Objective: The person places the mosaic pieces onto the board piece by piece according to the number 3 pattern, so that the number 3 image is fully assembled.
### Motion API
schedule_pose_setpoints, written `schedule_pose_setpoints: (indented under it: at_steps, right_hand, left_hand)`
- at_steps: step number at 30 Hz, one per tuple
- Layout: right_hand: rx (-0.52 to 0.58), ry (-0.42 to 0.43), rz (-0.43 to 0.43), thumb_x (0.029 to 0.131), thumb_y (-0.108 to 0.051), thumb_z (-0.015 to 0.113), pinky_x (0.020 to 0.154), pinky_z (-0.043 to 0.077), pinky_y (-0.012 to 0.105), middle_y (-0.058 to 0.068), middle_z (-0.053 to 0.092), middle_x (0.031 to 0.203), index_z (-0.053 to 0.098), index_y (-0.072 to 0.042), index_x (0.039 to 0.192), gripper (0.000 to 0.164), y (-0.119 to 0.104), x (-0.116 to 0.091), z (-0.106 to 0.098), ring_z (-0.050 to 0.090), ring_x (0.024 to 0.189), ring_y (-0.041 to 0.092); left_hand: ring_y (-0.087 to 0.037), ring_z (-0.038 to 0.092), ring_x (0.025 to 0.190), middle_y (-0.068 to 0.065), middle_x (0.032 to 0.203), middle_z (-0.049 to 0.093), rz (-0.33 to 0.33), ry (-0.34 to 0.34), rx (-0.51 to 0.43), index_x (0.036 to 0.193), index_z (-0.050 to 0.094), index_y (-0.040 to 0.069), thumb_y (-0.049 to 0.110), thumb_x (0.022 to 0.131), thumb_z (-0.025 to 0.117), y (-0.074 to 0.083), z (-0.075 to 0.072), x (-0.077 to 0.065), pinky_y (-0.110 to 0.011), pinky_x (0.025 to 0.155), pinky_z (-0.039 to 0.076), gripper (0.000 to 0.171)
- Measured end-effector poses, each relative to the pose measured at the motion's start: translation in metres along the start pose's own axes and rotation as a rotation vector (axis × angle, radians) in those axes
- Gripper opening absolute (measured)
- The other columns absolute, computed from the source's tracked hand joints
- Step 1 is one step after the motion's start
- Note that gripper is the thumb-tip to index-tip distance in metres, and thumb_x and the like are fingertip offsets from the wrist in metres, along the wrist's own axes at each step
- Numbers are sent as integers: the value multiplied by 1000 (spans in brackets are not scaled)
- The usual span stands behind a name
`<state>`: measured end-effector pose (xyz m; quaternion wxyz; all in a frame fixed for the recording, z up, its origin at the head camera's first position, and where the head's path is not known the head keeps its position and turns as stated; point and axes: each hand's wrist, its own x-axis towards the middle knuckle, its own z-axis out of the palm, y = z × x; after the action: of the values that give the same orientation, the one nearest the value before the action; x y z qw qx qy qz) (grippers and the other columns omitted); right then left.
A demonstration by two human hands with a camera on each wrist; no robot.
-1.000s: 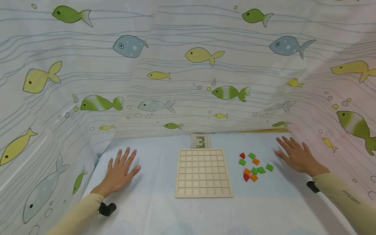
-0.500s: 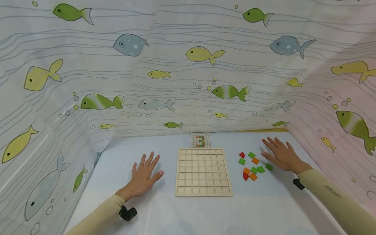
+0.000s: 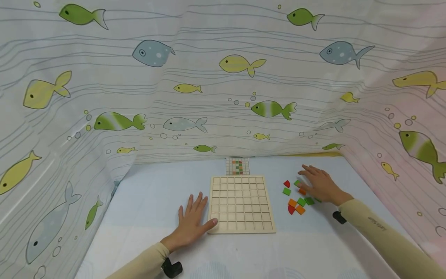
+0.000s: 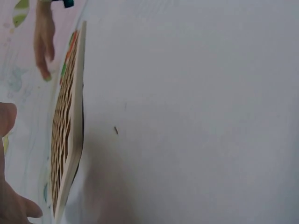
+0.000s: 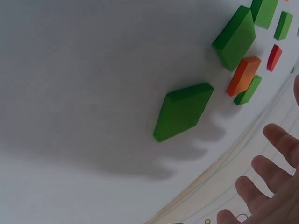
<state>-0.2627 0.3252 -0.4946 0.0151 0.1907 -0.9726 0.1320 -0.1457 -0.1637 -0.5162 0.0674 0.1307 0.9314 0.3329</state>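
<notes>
While the left hand (image 3: 191, 224) was splayed and empty, thumb at the grid board's (image 3: 241, 201) 7 o'clock corner, contact unclear, the right hand (image 3: 319, 184) hung loose, holding nothing, over loose tiles (image 3: 301, 202) at board's 3 o'clock; read as reach-to-pick; next move likely called for pinching one tile, neighbours undisturbed.

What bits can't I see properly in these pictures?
Head view: most of the rightmost flat green four-sided tile, behind the right hand; the right wrist view shows it.
Head view: exact shapes on the small white gridded card, too small.
Head view: lettering on the beige right sleeve, too small.
Left wrist view: part of the left hand, cut off by the left edge.
</notes>
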Motion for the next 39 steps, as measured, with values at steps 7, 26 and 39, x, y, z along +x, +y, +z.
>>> schedule_pose_setpoints:
  at_steps: [7, 26, 39]
  right_hand:
    - [19, -16, 1, 103, -35, 70, 117, 27, 80, 30, 42, 162, 64, -4, 137, 46, -5, 8, 9, 35, 149, 56]
    - [46, 19, -82, 101, -25, 73, 112, 43, 73, 32, 57, 148, 69, -5, 117, 26, -12, 22, 32, 52, 137, 55]
    - [54, 10, -85, 101, -17, 72, 111, 45, 70, 30, 62, 141, 69, -6, 116, 18, -19, 28, 33, 55, 133, 53]
  left_hand:
    - [-50, -8, 163, -22, 177, 10, -32, -16, 23, 167, 24, 0, 57, 99, 65, -6, 14, -2, -83, 117, -11, 98]
    - [-49, -6, 163, -23, 177, 12, 5, 9, 62, 165, 27, -2, 61, 97, 65, 0, 24, -13, -82, 118, -12, 101]
    - [-48, -5, 164, -21, 177, 11, -1, 5, 64, 167, 25, -1, 61, 98, 63, -1, 24, -12, -80, 119, -12, 100]
